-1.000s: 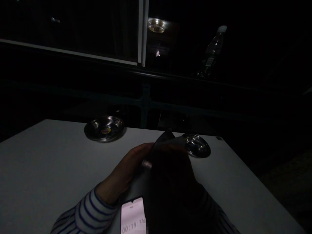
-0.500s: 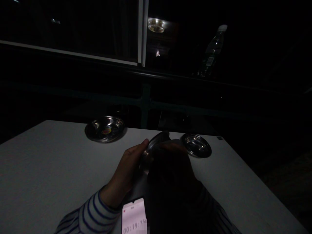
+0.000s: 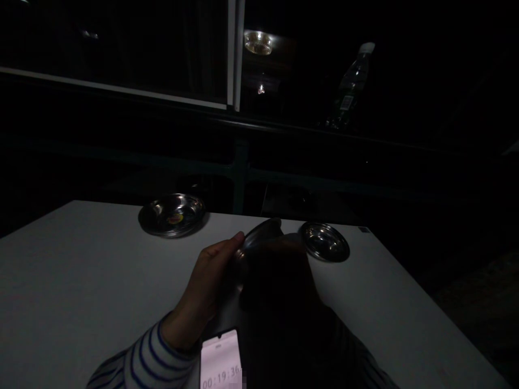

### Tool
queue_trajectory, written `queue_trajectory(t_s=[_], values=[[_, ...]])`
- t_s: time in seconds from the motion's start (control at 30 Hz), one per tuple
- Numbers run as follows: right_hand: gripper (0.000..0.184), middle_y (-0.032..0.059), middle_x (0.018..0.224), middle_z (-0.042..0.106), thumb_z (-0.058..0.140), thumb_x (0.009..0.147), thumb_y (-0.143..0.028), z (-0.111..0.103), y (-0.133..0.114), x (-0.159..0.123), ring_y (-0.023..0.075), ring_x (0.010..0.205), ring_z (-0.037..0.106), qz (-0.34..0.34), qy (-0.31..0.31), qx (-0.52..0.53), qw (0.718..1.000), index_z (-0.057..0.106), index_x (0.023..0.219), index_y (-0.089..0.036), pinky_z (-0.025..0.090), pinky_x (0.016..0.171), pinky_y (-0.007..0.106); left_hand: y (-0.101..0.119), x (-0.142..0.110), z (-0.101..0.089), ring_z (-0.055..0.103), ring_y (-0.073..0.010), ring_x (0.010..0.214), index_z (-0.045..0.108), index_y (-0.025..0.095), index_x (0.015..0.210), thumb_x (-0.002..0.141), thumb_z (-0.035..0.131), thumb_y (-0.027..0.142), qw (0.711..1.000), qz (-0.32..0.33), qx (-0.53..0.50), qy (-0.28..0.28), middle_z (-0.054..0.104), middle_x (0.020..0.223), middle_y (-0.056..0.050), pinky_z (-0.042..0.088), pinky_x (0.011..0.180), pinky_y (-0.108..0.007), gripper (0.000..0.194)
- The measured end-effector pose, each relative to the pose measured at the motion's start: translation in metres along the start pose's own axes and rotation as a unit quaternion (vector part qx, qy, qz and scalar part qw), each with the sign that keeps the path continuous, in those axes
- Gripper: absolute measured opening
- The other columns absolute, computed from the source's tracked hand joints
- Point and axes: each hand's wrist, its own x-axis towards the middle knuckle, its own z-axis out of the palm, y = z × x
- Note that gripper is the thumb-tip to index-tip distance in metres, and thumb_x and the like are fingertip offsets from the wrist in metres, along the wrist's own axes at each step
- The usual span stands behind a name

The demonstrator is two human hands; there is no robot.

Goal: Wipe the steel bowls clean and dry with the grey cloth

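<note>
My left hand is closed on the left rim of a shiny steel plate, thumb along its edge. The plate is tilted above the table. My right hand lies in deep shadow against the plate's near right side, its fingers bent over something pale too dark to name. Left of the hands, a stack of steel plates with a yellow-red sticker inside sits at the far edge. A smaller steel plate rests to the right.
A phone with a running timer lies on the white table below my hands. Beyond the far edge are a dark window frame and a clear plastic bottle with a white cap. The surroundings are very dark.
The view has shifted slightly. Both hands keep their places on the tilted plate, with the right hand moved only a little. The phone's timer has advanced.
</note>
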Motion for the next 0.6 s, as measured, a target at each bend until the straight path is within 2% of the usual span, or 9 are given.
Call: queue_trajectory(t_s=[0.1,0.27,0.37,0.47,0.6], values=[[0.018,0.0022,0.087,0.063,0.05,0.082,-0.029,0.006,0.002,-0.002,0.0206,0.085,0.057,-0.007,-0.02,0.006,1.0,0.059,0.098,-0.028,0.048,0.073,0.038,0.0,0.001,-0.001,0.048,-0.008,0.042,0.058,0.015,0.054,0.066,0.066,0.041,1.0,0.009,0.016,-0.003,0.056,0.046,0.003,0.034,0.044,-0.019,0.03],[0.02,0.0057,0.101,0.06,0.046,0.085,-0.03,-0.011,0.012,0.003,0.0215,0.093,0.054,0.054,0.057,0.0,0.997,0.055,0.102,-0.023,0.045,0.078,0.039,0.0,0.003,-0.003,0.053,-0.0103,0.046,0.06,0.015,0.06,0.069,0.064,0.043,1.0,0.002,0.02,-0.022,0.058,0.05,0.002,0.038,0.047,-0.02,0.03],[0.016,0.0038,0.099,0.06,0.043,0.087,-0.023,-0.02,0.014,0.006,0.0185,0.091,0.054,0.101,0.08,-0.002,0.992,0.054,0.098,-0.023,0.044,0.079,0.036,-0.001,0.002,-0.003,0.051,-0.0103,0.044,0.059,0.015,0.059,0.07,0.062,0.045,0.999,0.001,0.023,-0.033,0.058,0.05,0.001,0.038,0.045,-0.021,0.033],[0.018,0.0048,0.102,0.059,0.042,0.087,-0.024,-0.017,0.01,0.006,0.0197,0.095,0.052,0.068,0.068,-0.025,0.995,0.054,0.101,-0.022,0.042,0.082,0.038,-0.003,0.001,-0.003,0.051,-0.01,0.045,0.059,0.014,0.062,0.072,0.06,0.045,0.999,0.004,0.028,-0.045,0.058,0.052,0.001,0.037,0.045,-0.02,0.033],[0.027,0.007,0.101,0.06,0.05,0.082,-0.031,-0.003,0.0,0.0,0.0232,0.095,0.053,-0.008,0.003,-0.086,0.996,0.055,0.106,-0.021,0.041,0.081,0.04,-0.002,0.001,-0.003,0.051,-0.0079,0.047,0.06,0.015,0.064,0.076,0.058,0.041,0.995,0.006,0.018,-0.099,0.058,0.053,0.003,0.038,0.048,-0.018,0.029]])
